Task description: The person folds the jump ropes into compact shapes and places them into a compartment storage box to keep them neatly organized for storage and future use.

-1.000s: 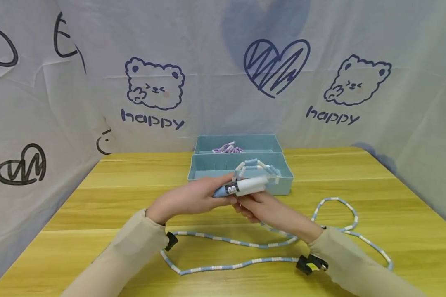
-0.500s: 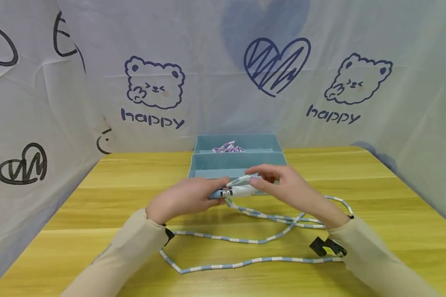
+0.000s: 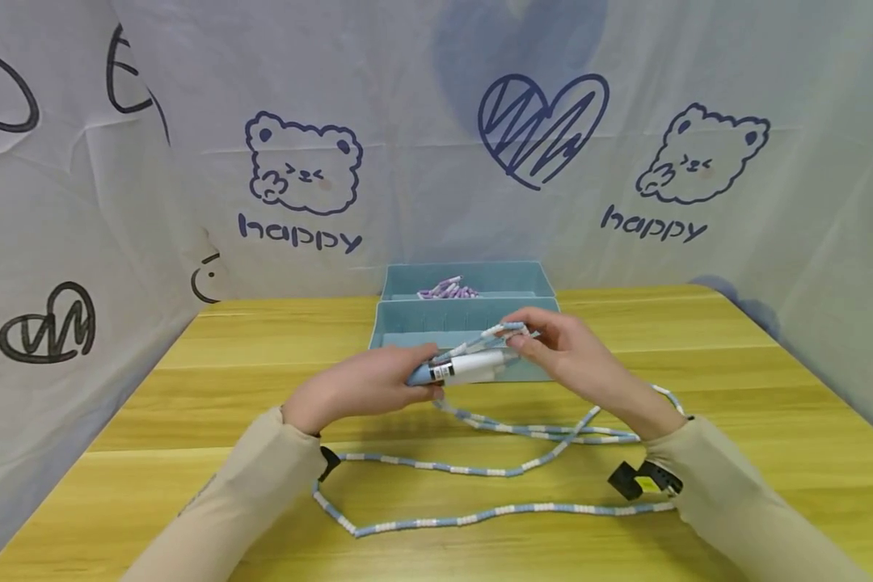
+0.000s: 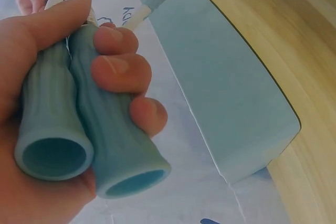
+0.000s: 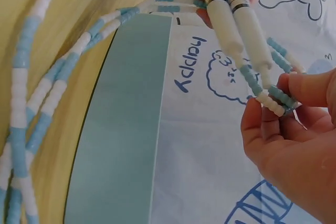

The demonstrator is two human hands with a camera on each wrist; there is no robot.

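Note:
My left hand (image 3: 367, 384) grips both handles (image 3: 473, 368) of a beaded jump rope side by side. Their blue grips (image 4: 50, 98) end in hollow flared mouths in the left wrist view, while the white ends point towards my right hand (image 3: 571, 356). Thumb and fingers of that hand pinch the blue-and-white beaded rope (image 5: 270, 103) close to the white handle tips. Doubled strands of the rope also run out past my left hand. The remaining length lies in loose curves on the table (image 3: 189, 420), partly under my wrists.
Behind the hands stands a light blue box (image 3: 400, 319) with two compartments. Its rear compartment holds a small pile of purple-and-white pieces (image 3: 447, 289). A white printed cloth (image 3: 422, 202) hangs behind the table and along its sides.
My right hand has come out from beside the left, moved right, and now pinches the rope beyond the handle tips. The left hand keeps its grip on the handles, nearly still.

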